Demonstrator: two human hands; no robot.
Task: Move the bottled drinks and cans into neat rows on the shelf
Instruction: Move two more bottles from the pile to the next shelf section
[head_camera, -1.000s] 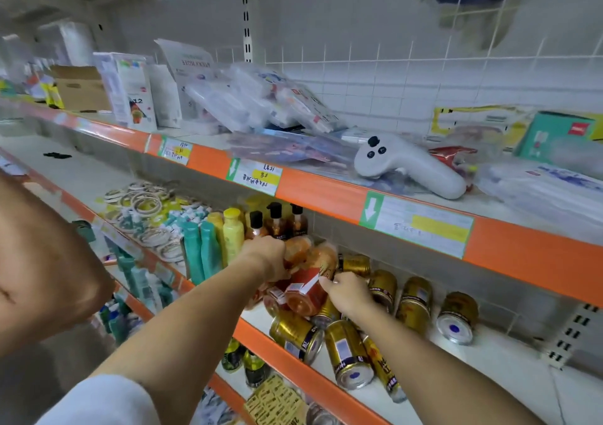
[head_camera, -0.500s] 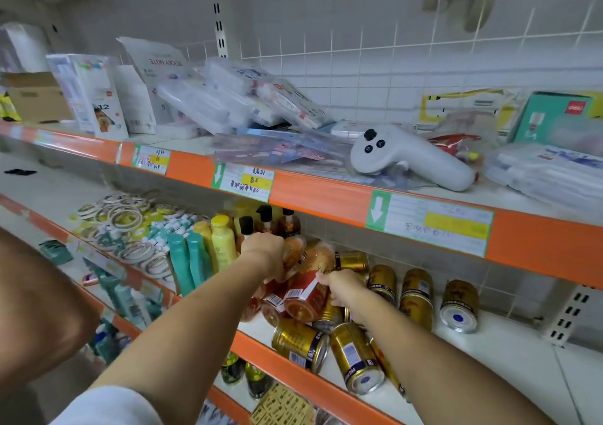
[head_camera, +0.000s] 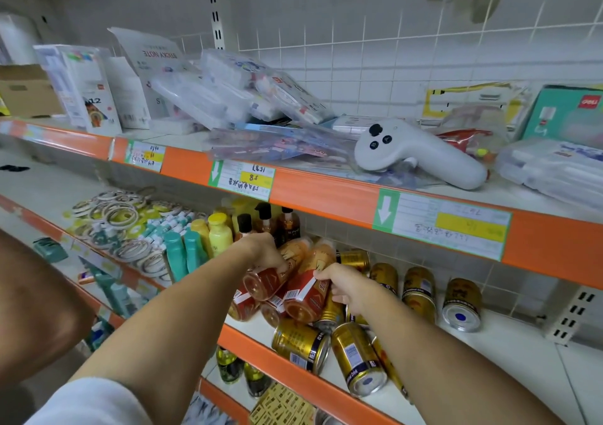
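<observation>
On the middle shelf (head_camera: 509, 353), our left hand (head_camera: 261, 250) grips one orange bottle (head_camera: 274, 274); our right hand (head_camera: 346, 286), fingertips hidden, pinches another bottle (head_camera: 306, 297); gold cans (head_camera: 355, 356) lie toppled at five o'clock.

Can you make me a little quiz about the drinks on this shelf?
1. True or false: the gold cans at the shelf's front edge stand upright.
2. What does the left hand grip? A) a teal bottle B) an orange drink bottle C) the white controller
3. Fill in: the white controller lies on the shelf ____ the drinks.

Key:
1. False. They lie on their sides.
2. B. The right hand grips a second orange bottle beside it.
3. Above.
</observation>
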